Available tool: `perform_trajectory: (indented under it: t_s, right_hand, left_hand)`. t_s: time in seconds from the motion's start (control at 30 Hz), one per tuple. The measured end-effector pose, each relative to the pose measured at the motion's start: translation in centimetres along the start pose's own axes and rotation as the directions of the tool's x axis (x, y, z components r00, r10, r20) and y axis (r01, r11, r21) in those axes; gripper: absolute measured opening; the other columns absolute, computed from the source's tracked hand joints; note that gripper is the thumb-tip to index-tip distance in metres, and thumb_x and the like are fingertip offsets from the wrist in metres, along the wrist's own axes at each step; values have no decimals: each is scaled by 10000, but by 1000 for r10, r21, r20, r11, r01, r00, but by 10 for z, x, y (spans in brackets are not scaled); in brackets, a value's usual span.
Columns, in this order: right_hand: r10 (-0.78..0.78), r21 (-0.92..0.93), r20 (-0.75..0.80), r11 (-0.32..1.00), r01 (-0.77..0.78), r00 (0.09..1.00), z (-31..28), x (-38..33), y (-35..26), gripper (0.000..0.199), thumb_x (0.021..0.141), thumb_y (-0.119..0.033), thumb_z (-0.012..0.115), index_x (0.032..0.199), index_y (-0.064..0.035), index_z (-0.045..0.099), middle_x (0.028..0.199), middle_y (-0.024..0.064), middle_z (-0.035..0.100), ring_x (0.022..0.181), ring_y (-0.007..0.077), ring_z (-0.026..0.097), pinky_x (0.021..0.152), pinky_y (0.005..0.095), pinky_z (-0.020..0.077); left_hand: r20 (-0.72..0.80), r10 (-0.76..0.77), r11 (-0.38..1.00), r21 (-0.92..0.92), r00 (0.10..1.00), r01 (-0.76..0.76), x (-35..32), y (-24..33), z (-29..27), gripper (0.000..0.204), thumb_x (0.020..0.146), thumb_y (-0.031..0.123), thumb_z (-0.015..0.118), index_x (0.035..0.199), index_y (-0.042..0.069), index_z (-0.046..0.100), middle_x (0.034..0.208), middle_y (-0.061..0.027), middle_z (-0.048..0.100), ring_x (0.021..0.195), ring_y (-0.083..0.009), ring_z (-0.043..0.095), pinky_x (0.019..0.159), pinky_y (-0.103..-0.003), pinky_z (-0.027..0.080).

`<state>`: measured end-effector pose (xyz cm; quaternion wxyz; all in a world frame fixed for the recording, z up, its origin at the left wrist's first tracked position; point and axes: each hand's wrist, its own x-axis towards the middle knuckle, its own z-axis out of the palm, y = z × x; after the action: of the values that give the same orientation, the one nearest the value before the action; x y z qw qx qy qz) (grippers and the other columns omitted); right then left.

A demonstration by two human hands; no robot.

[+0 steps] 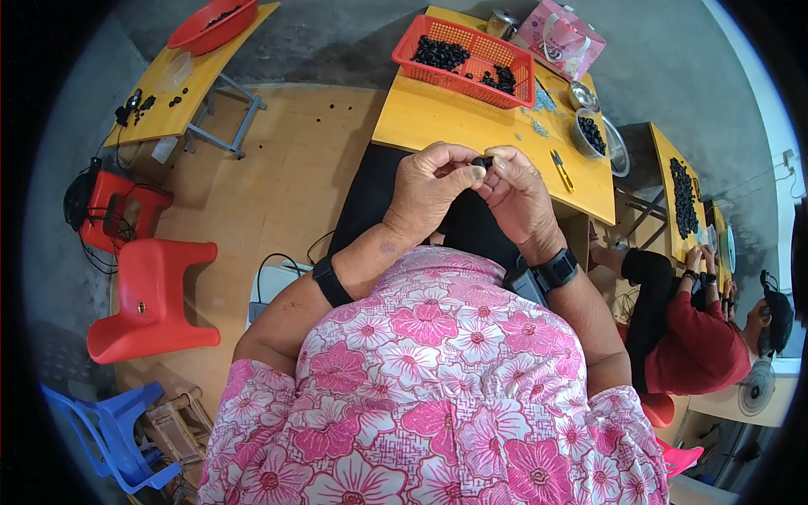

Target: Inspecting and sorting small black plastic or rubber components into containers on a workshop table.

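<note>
- In the head view, our left hand pinches a small black piece between thumb and forefinger, above the near edge of the desk.
- Our right hand is narrowed at its fingertips on the same spot, meeting the left (whether we grip one piece or two pressed together, we cannot tell).
- On the desk beyond our hands sits a red basket with black pieces in two heaps, a larger left heap and a smaller right heap, with bare mesh between them.
- To the right, a bowl also carries black pieces; near it lie small pale bits and yellow-handled snips, which neither hand touches.
- As for progress, we judge the work on the held piece to be under way, since both hands are on it.
- Plenty of pieces remain in view, but which heap is finished and which is waiting we cannot say (all look alike at this size).
- Off to the right, a co-worker in a red top sits at another desk, beside a long spread of black pieces.
</note>
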<state>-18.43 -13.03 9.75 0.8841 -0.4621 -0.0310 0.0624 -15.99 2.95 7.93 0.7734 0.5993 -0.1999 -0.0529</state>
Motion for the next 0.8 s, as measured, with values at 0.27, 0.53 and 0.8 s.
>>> perform_trajectory:
  t_s: [0.27, 0.53, 0.8]
  right_hand:
    - [108, 82, 136, 989, -120, 985, 4, 2, -5, 227, 891, -189, 589, 1064, -46, 555, 905, 58, 618, 818, 171, 627, 856, 363, 513]
    - [214, 22, 128, 976, -219, 968, 5, 2, -11, 272, 904, -219, 573, 1073, -6, 557, 842, 53, 615, 766, 156, 624, 844, 382, 527]
    - [177, -87, 153, 982, -165, 972, 2, 3, -14, 263, 906, -240, 580, 988, 9, 603, 751, 29, 590, 698, 120, 589, 800, 353, 529]
  left_hand:
    - [7, 59, 995, -82, 998, -58, 1, 3, -1, 158, 822, 9, 675, 974, -15, 635, 845, -31, 603, 725, -71, 592, 627, -198, 499]
    - [14, 118, 993, 9, 993, -118, 3, -1, -6, 150, 817, 11, 680, 961, -13, 646, 880, -32, 580, 742, -87, 606, 640, -202, 502]
    - [39, 229, 965, 126, 973, -232, 5, 2, -10, 179, 783, 17, 703, 956, 23, 655, 856, -21, 579, 771, -88, 596, 678, -219, 491]
